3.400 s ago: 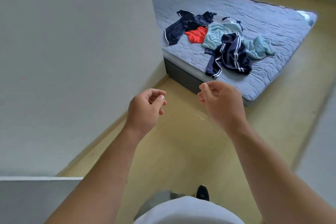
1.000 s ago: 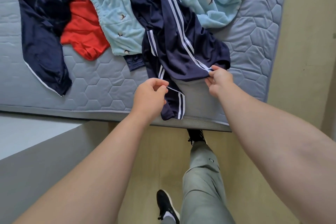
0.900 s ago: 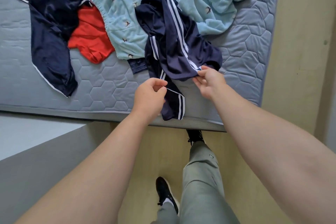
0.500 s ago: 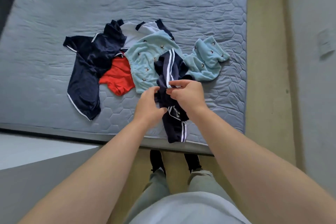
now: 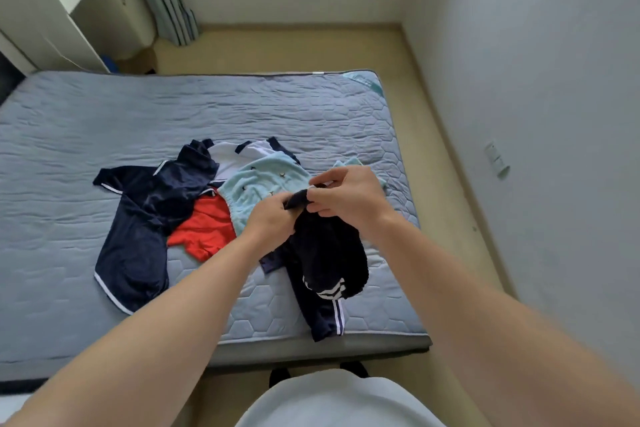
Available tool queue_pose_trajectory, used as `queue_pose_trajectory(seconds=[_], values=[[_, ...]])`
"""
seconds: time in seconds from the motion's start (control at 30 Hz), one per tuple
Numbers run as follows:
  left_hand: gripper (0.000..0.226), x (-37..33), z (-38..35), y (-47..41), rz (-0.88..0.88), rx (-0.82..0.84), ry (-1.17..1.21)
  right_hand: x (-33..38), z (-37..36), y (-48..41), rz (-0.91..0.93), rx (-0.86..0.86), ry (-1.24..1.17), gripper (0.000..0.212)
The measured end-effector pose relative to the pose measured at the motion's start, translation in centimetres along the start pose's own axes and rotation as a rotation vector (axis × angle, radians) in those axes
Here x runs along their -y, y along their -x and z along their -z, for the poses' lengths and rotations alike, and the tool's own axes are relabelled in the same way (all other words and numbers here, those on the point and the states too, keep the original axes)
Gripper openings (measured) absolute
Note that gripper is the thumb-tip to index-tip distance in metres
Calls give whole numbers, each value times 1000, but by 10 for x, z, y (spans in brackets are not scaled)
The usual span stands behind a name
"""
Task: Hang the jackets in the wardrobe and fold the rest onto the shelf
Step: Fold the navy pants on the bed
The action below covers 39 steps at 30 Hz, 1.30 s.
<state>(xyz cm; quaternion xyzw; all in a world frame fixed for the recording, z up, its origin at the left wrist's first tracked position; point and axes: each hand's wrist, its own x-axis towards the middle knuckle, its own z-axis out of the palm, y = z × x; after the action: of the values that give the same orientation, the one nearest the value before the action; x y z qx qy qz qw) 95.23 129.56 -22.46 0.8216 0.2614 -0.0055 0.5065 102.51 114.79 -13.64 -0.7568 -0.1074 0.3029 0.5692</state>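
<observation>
The navy striped garment (image 5: 329,260) is bunched at its top between both hands and raised above the mattress (image 5: 173,121). Its lower end, with the white stripes, lies near the near edge, toward the near right corner. The left hand (image 5: 270,222) pinches the gathered cloth from below and the right hand (image 5: 346,201) grips the same bunch from above, fingers curled round it.

Just beyond the hands lies the light blue garment (image 5: 256,191). Beside it, toward the left edge, are the red garment (image 5: 204,229) and the navy jacket (image 5: 138,229), with a white-and-navy piece (image 5: 228,156) behind.

The likely trouble is the grip itself: holding a crumpled bunch, not a collar or waistband, could let the piece unroll twisted, and its trailing end might drag off the near edge.

Whether this piece is a jacket or trousers is hard to tell. A second light blue piece (image 5: 353,163) is mostly hidden behind the right hand. No hanger shows, and whether the white cabinet (image 5: 45,10) is the wardrobe I cannot tell.
</observation>
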Motion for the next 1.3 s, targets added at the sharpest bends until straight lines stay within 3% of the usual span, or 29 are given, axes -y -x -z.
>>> queue_pose_trajectory(seconds=[0.13,0.3,0.47,0.57,0.7,0.73,0.8,0.9,0.93,1.07,1.17,1.23,1.3], values=[[19,-21,19,-4,-38,-96,135,-17,17,4,46,-232,64,52],[18,-57,33,0,-146,-7,413,-50,14,1,-194,-124,118,109],[18,-68,75,7,-228,117,688,-48,10,-14,-172,-103,167,122],[20,-73,92,11,-268,133,744,-39,5,-26,-79,25,105,103],[20,-74,108,14,-237,121,772,-26,-2,-39,27,85,369,29],[20,-74,112,14,-213,76,784,-24,-2,-40,47,85,441,20],[29,-70,121,11,-157,-115,693,-20,0,-39,112,55,554,20],[56,-67,127,10,-149,-383,236,5,4,-35,237,57,685,9],[64,-69,125,9,-174,-368,136,15,5,-34,284,85,739,6],[85,-86,109,4,-199,-89,13,51,10,-23,458,150,1102,30],[85,-96,100,-2,-206,-24,-20,65,22,-15,547,157,1180,22],[76,-97,93,-6,-200,30,-21,69,33,-10,570,137,1157,13],[48,-95,86,-8,-179,85,-130,70,43,-9,563,118,1133,22]])
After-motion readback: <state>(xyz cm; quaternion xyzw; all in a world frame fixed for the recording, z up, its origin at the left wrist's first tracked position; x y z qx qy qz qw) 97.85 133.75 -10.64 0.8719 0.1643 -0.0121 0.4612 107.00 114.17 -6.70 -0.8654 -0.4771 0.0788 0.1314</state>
